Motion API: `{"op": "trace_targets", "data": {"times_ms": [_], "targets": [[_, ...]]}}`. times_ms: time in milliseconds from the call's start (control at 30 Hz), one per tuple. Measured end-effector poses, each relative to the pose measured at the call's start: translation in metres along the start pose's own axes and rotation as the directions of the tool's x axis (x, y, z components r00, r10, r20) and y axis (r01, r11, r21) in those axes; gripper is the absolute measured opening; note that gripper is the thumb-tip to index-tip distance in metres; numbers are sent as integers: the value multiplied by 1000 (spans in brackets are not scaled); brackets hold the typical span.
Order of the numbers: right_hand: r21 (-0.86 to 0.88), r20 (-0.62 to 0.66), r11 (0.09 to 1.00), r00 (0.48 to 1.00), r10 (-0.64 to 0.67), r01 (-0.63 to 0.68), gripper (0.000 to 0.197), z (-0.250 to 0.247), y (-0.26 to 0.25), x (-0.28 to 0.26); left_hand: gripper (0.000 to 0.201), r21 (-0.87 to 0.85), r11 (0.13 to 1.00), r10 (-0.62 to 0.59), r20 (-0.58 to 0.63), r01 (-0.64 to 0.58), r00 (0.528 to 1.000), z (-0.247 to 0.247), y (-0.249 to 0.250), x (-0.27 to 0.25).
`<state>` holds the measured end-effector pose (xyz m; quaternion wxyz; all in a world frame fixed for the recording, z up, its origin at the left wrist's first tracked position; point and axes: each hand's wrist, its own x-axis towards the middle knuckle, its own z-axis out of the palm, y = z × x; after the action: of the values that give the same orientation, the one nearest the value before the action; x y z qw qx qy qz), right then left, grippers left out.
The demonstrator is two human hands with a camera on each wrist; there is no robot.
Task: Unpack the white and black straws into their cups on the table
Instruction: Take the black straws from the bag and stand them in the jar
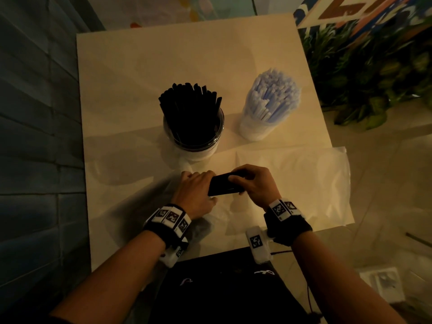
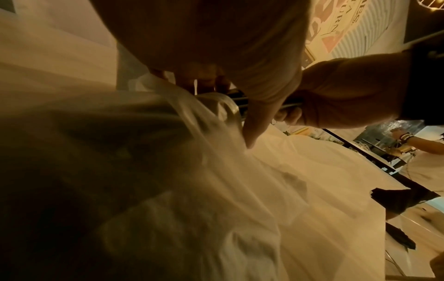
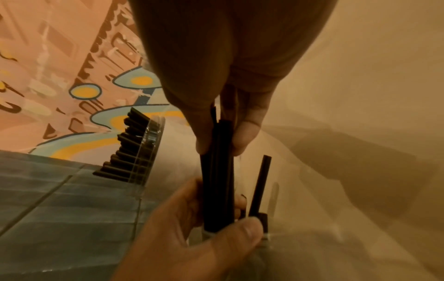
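Low on the table [image 1: 131, 94], both hands meet over a short bundle of black straws [image 1: 224, 187]. My right hand [image 1: 243, 181] pinches the bundle [image 3: 217, 171] between thumb and fingers. My left hand [image 1: 198, 183] grips the mouth of a clear plastic bag [image 2: 192, 152] round the bundle's other end. Beside the bundle, one loose black straw [image 3: 259, 184] sticks out of the bag. A clear cup crowded with black straws [image 1: 192, 118] stands just beyond the hands. To its right stands a cup of white straws [image 1: 268, 104].
A flat empty clear bag [image 1: 299, 183] lies over the table's right front part and overhangs its edge. Green plants [image 1: 374, 73] crowd the right side. A grey slatted wall [image 1: 35, 136] runs along the left. A person [image 2: 420, 152] stands in the background.
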<state>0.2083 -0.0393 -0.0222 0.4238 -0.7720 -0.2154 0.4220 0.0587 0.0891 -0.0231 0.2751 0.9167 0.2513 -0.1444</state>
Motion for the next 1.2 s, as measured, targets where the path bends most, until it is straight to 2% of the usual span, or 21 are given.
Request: {"op": "trace_targets", "data": {"times_ms": [167, 267, 367, 467, 567, 667, 767, 867, 967, 1067, 1133, 1200], "targets": [[34, 56, 999, 998, -26, 24, 19, -2, -20, -9, 32, -5, 1000, -3, -101, 3, 995, 1, 8, 5], [168, 25, 986, 999, -23, 18, 24, -7, -31, -11, 24, -9, 1000, -11, -156, 9, 988, 0, 12, 6], [215, -61, 977, 998, 17, -4, 36, -19, -30, -10, 22, -156, 988, -20, -200, -12, 979, 0, 11, 2], [306, -27, 951, 997, 67, -55, 51, -23, -21, -10, 25, -320, 947, -47, -219, -26, 975, -2, 9, -1], [359, 13, 922, 989, 149, -144, 55, -16, -9, -9, 33, -417, 903, -30, -298, -102, 954, -7, 10, -1], [263, -1, 946, 980, 197, -190, 50, -2, 5, -6, 41, -511, 837, -27, -400, -198, 916, -23, 15, -2], [124, 7, 980, 987, 158, -158, 39, 12, 20, -4, 28, -554, 788, -26, -464, -267, 885, -39, 18, -3], [-1, 55, 993, 992, 118, -118, 30, 24, 28, -3, 17, -562, 768, 21, -456, -306, 890, -50, 24, -3], [-99, 137, 988, 982, 133, -120, 26, 33, 29, -1, 18, -574, 754, 35, -450, -320, 892, -53, 27, -2], [-181, 172, 979, 977, 127, -95, 28, 39, 29, 2, 22, -619, 714, -18, -484, -327, 875, -58, 34, -3], [-228, 104, 971, 989, 102, -76, 28, 43, 30, 5, 23, -690, 650, -116, -504, -318, 856, -66, 40, -7], [-217, 15, 972, 995, 94, -88, 27, 45, 29, 8, 13, -758, 561, -210, -518, -332, 829, -78, 44, -10]]}}
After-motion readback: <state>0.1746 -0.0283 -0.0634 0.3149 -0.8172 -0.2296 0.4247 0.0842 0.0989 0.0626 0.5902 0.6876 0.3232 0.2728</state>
